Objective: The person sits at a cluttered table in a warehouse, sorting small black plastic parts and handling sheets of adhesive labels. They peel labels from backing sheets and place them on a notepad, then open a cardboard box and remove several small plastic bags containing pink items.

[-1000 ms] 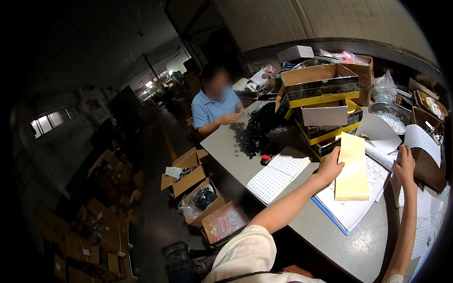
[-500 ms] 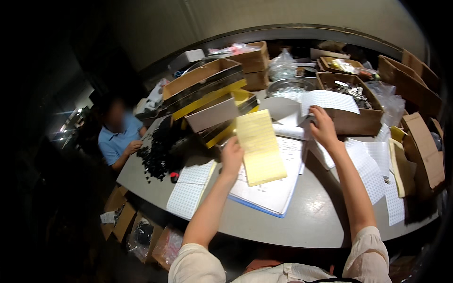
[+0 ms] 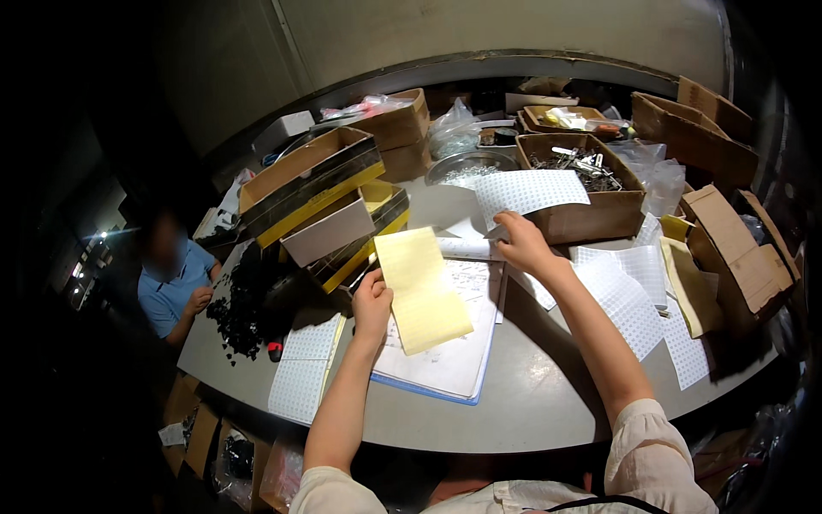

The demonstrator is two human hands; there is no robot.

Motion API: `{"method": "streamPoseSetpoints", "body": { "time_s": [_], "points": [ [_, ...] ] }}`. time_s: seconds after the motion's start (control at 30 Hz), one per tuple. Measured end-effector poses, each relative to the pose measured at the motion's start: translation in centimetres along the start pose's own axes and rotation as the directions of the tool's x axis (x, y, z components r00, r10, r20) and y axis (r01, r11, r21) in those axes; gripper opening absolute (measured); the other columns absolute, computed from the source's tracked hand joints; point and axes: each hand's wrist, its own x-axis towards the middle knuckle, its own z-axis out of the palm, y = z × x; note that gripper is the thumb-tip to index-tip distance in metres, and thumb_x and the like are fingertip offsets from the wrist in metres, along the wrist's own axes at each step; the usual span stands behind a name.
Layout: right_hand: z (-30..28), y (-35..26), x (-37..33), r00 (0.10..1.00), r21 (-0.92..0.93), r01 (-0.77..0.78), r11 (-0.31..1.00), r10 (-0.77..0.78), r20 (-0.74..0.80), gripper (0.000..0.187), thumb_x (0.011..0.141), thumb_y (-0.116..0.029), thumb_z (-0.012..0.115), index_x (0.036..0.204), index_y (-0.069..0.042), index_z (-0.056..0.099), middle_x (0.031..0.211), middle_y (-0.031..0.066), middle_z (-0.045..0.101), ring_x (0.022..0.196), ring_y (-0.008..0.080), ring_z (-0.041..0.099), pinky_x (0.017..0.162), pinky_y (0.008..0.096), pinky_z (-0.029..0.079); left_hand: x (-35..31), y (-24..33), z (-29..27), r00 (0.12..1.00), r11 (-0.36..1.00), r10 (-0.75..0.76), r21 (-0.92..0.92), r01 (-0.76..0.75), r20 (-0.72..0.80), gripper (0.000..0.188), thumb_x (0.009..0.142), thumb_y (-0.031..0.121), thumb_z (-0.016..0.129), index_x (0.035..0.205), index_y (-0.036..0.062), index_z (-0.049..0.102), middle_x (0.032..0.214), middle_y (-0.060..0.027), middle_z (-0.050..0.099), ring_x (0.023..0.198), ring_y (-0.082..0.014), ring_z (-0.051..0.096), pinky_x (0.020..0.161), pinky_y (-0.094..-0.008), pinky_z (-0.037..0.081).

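My left hand (image 3: 372,304) pinches the left edge of a yellow sheet of paper (image 3: 424,291), which is held up at a slant. Under it, a pad of white handwritten papers (image 3: 437,368) lies on a blue clipboard (image 3: 428,393). My right hand (image 3: 522,243) is closed on the lower edge of a white sheet with rows of small printed marks (image 3: 535,194). That sheet stands raised in front of a cardboard box of metal parts (image 3: 582,214). Just left of my right hand, a curled white paper (image 3: 467,248) lies behind the pad.
Similar dotted sheets lie at left (image 3: 308,364) and right (image 3: 616,300). Black-and-yellow boxes (image 3: 312,184) are stacked at back left, near a heap of small black parts (image 3: 235,308). A person in blue (image 3: 175,287) sits at far left. Opened cartons (image 3: 741,244) stand at right.
The whole scene has shifted left in the picture as my view turned. Both hands keep hold of their sheets, with little movement relative to the table.
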Motion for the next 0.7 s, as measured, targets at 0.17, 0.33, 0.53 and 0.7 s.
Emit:
{"method": "streamPoseSetpoints", "body": {
  "time_s": [0.17, 0.33, 0.53, 0.7],
  "points": [
    [0.5, 0.1, 0.1, 0.999, 0.013, 0.042, 0.999, -0.042, -0.022, 0.044, 0.081, -0.010, 0.065, 0.123, 0.003, 0.061, 0.128, 0.0209, 0.061, 0.118, 0.0400, 0.059, 0.100, 0.0436, 0.048, 0.2, -0.4, -0.7, 1.000, 1.000, -0.029, 0.008, 0.029, 0.005, 0.042, 0.088, -0.012, 0.052, 0.130, -0.0083, 0.054, 0.103, -0.0126, 0.073, 0.091, -0.0146, 0.069, 0.082, -0.0255, 0.052],
    [-0.4, -0.8, 0.4, 0.987, 0.063, 0.098, 0.993, -0.089, -0.136, 0.037, 0.081, -0.005, 0.063, 0.118, 0.002, 0.064, 0.121, 0.0194, 0.066, 0.112, 0.0390, 0.063, 0.097, 0.0427, 0.051, 0.1, -0.6, -0.5, 1.000, 1.000, -0.016, 0.022, 0.016, 0.008, 0.043, 0.087, -0.010, 0.054, 0.130, -0.0089, 0.053, 0.102, -0.0139, 0.074, 0.091, -0.0153, 0.069, 0.083, -0.0267, 0.053],
    [-2.4, -3.1, 0.6, 0.954, 0.254, 0.251, 0.934, -0.195, -0.226, 0.032, 0.082, -0.001, 0.060, 0.112, 0.002, 0.070, 0.119, 0.0157, 0.071, 0.108, 0.0256, 0.070, 0.093, 0.0344, 0.055, -0.1, 0.4, -0.2, 1.000, 0.992, -0.014, 0.126, 0.014, 0.001, 0.044, 0.087, -0.008, 0.055, 0.130, -0.0085, 0.054, 0.102, -0.0141, 0.074, 0.091, -0.0162, 0.069, 0.082, -0.0268, 0.053],
    [-2.4, -5.2, 0.0, 0.939, 0.504, 0.344, 0.792, -0.300, -0.169, 0.027, 0.083, -0.003, 0.063, 0.108, 0.001, 0.073, 0.106, 0.0115, 0.075, 0.097, 0.0164, 0.072, 0.087, 0.0298, 0.057, 0.3, -0.2, -0.3, 0.985, 0.961, 0.170, 0.229, -0.158, -0.036, 0.043, 0.089, -0.005, 0.056, 0.132, -0.0073, 0.053, 0.114, -0.0171, 0.071, 0.100, -0.0196, 0.068, 0.087, -0.0291, 0.054]
  ]
}}
